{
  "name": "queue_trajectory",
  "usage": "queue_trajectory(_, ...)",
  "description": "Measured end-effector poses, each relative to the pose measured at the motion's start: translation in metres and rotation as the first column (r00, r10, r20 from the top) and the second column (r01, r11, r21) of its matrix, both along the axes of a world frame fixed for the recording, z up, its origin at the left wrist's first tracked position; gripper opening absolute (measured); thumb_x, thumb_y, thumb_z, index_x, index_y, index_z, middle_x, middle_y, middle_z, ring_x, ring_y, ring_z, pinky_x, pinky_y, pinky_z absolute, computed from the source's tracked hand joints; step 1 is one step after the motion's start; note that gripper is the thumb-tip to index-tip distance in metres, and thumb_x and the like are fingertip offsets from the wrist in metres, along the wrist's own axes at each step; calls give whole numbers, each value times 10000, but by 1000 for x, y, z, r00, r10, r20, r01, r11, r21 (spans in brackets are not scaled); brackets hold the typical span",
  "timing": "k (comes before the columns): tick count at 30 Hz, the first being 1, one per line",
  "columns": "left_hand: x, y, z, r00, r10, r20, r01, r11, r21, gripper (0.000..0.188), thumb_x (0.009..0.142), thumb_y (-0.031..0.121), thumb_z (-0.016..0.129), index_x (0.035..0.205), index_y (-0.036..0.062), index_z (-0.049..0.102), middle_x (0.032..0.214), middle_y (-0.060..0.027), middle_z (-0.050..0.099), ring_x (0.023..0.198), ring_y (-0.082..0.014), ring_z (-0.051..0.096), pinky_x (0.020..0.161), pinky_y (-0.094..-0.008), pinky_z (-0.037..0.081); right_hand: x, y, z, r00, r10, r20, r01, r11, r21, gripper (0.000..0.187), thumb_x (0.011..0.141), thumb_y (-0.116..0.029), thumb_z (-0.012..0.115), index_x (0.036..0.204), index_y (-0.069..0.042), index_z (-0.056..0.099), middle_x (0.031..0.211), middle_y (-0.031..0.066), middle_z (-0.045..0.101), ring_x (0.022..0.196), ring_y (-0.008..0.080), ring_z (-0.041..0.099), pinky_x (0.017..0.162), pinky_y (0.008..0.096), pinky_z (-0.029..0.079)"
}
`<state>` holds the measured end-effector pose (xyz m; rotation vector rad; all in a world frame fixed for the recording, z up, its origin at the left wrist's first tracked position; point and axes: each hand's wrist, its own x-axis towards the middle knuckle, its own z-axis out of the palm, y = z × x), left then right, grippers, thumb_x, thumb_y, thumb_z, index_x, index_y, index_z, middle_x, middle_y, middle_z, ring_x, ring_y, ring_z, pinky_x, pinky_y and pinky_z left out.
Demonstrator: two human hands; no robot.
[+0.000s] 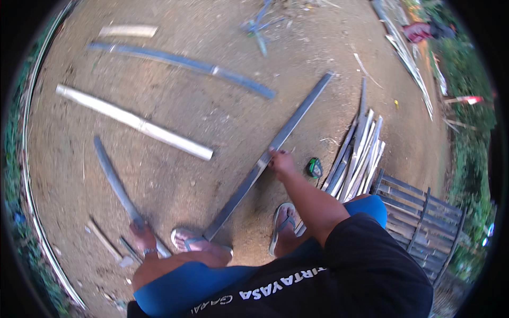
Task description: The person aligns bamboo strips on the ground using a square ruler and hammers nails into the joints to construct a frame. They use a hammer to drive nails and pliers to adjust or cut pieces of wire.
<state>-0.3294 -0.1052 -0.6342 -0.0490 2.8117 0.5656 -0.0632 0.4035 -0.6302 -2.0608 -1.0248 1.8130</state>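
Note:
My right hand (282, 164) is closed around the middle of a long dark bamboo slat (297, 123), which lies slantwise, its near end by my left sandal (193, 241). Down on the left, my left hand (142, 237) grips the near part of another dark, slightly curved bamboo slat (115, 177). Its fingers are slightly blurred. Right of my right hand, apart from it, a green and black tape measure (314, 168) rests on the dirt. Beyond the hands lie a pale bamboo slat (139, 124) and a dark bamboo slat (180, 62).
A bundle of split bamboo (360, 151) lies on the right, beside a slatted bamboo panel (421, 212). A short pale piece (129, 31) is far left; a blue-green stand-like object (259, 32) is at the top. Thin sticks (104, 238) lie left of my left hand.

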Motion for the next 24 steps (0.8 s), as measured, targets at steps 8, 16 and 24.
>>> queue_trajectory(8,-4,7,14,1000,-20,-20,20,1000,15,492,827,224,765,1259,67,587,1143,-152,637,1046,-317,633,904,-425,504,-53,19,52,863,-134,-488,111,991,-75,155,974,-246,674,1033,-189,542,886,-34,630,801,116,604,713,310,523)
queue_trajectory(16,3,9,18,1000,-7,-11,8,1000,18,491,818,246,747,1252,82,588,1149,-148,633,1072,-337,624,914,-451,496,-75,24,61,796,-148,-587,125,989,-79,174,963,-249,691,1068,-179,571,1013,-15,653,953,130,601,787,293,517)
queue_trajectory(24,22,8,31,999,8,-35,-8,1000,-9,496,785,231,759,1225,66,598,1101,-138,641,1008,-327,628,883,-442,503,-83,16,61,810,-129,-573,141,990,-24,214,972,-259,678,1127,-165,565,1038,-4,637,956,148,586,841,314,518)
